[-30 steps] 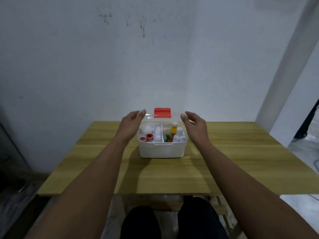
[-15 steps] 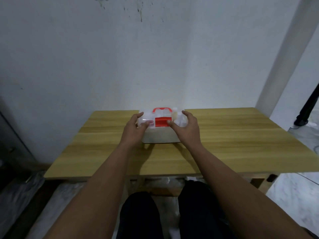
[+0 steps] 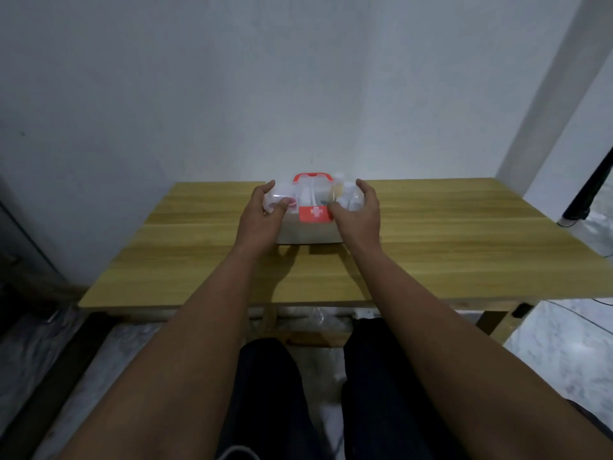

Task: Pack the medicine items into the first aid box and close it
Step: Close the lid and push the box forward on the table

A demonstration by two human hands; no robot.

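Observation:
The first aid box is white with a clear lid, a red handle and a red latch with a white cross. It stands at the back middle of the wooden table. The lid is down over the box. Medicine items show blurred through the lid: a red-ringed roll at the left, white bottles at the right. My left hand clasps the lid's left end, thumb on top. My right hand clasps the right end, thumb beside the latch.
A white wall rises just behind the table. A white pillar stands at the right, with a black stand leg on the pale floor beside it. My dark-trousered legs are under the table's near edge.
One second ago the lid stood up and the box was open, with my hands at its sides. The lid has since come down, and both hands now press on it.

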